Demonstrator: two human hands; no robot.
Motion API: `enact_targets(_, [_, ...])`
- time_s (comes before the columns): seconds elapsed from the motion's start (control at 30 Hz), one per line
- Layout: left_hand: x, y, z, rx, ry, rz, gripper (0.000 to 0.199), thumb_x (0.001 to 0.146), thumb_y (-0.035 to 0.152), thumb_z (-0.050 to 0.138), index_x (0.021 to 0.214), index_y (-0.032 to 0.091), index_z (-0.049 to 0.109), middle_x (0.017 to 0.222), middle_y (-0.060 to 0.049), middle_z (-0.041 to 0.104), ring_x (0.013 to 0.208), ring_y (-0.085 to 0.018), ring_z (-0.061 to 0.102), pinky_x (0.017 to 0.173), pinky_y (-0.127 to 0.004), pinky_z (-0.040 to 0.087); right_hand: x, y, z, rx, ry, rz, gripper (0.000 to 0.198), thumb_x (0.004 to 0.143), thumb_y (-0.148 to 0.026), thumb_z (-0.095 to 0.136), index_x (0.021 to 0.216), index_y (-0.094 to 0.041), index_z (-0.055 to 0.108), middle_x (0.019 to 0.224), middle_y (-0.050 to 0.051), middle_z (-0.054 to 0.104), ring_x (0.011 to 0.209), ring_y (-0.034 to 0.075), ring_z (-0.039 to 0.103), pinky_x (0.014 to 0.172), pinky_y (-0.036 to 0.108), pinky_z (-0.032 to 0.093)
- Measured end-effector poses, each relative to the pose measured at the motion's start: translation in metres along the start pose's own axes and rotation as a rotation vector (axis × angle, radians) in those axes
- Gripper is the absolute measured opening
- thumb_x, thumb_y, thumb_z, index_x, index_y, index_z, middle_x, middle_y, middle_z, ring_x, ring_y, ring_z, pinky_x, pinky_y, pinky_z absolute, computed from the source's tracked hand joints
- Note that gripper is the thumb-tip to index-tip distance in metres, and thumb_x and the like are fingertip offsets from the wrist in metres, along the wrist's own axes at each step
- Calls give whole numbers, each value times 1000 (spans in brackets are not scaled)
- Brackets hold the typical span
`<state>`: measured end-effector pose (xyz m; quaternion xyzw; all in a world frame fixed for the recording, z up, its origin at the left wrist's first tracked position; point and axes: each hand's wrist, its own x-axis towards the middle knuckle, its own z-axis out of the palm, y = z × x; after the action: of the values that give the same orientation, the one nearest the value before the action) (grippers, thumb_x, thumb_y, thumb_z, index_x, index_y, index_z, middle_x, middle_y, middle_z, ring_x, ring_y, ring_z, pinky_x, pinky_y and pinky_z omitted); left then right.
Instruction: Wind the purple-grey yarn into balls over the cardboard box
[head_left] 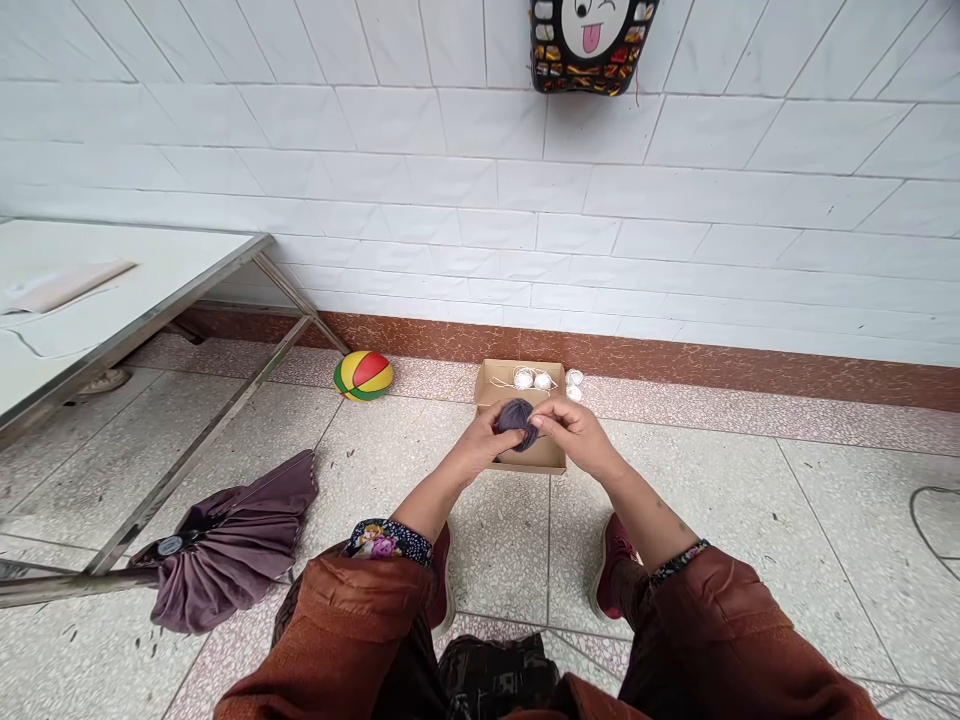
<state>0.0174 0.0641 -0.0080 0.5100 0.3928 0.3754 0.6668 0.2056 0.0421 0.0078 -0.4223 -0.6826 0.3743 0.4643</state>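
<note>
Wrapped around a dark purple-grey ball of yarn (516,424), my left hand (486,440) holds it from the left, with the thumb across its front. The fingers of my right hand (574,432) are pinched together at the ball's right side, on its yarn; a separate strand is too fine to make out. Beneath both hands an open cardboard box (551,468) lies on the floor. In its far part rest white balls of yarn (523,379) with a loose pale strand. More white balls (574,378) are just right of the box.
A red, yellow and green ball (364,376) lies by the wall. At left stands a metal-framed table (172,262), with a folded purple umbrella (236,545) by its leg. A black basket (592,75) hangs on the wall. A cable (919,520) lies at right.
</note>
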Motion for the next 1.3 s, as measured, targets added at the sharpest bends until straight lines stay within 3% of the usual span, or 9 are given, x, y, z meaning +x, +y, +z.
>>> enact_targets(0.17, [-12, 2, 6, -92, -221, -53, 60, 75, 27, 71, 134, 28, 58, 132, -8, 60, 117, -29, 55, 95, -42, 46, 7, 15, -1, -101, 152, -14, 16, 90, -34, 62, 80, -22, 66, 77, 1, 64, 72, 16, 57, 69, 29, 45])
enact_targets(0.33, [-16, 6, 5, -381, -304, -123, 72, 78, 29, 63, 147, 31, 42, 130, -11, 60, 93, -24, 66, 73, -35, 51, 9, 24, 5, -146, 199, 83, 20, 92, -35, 57, 79, -21, 63, 75, 1, 62, 66, 16, 54, 64, 28, 42])
enact_targets(0.57, [-13, 11, 0, -581, -188, -82, 65, 76, 28, 62, 139, 21, 48, 123, -13, 63, 95, -27, 66, 68, -33, 51, 8, 34, 16, -272, 96, 140, 17, 93, -27, 47, 85, -21, 61, 76, 2, 64, 70, 18, 58, 66, 27, 43])
enact_targets(0.77, [-7, 14, -1, -640, -52, 13, 56, 78, 22, 64, 133, 24, 52, 117, -7, 66, 101, -23, 64, 87, -38, 50, 0, 39, 25, -378, -52, 81, 16, 96, -24, 47, 90, -21, 61, 82, 4, 66, 77, 19, 61, 69, 27, 44])
enact_targets(0.9, [-1, 13, -4, -536, 94, 71, 46, 79, 27, 70, 123, 24, 57, 116, -5, 65, 103, -19, 62, 92, -35, 47, -5, 30, 25, -351, -133, -35, 14, 98, -28, 51, 95, -22, 63, 89, 4, 68, 81, 19, 62, 74, 29, 45])
enact_targets(1.07, [4, 6, -3, -222, 260, 96, 50, 71, 27, 77, 117, 20, 59, 116, -6, 65, 111, -22, 58, 98, -35, 43, -5, 6, 16, -214, -186, -95, 17, 97, -33, 54, 88, -22, 64, 79, 1, 65, 70, 15, 59, 69, 28, 46])
enact_targets(1.3, [-3, 3, 4, 23, 78, 22, 59, 73, 27, 73, 129, 22, 54, 114, -8, 65, 109, -25, 58, 98, -40, 43, 6, 4, -2, -160, 111, -83, 16, 94, -31, 57, 83, -22, 65, 82, 3, 66, 77, 18, 59, 74, 31, 46])
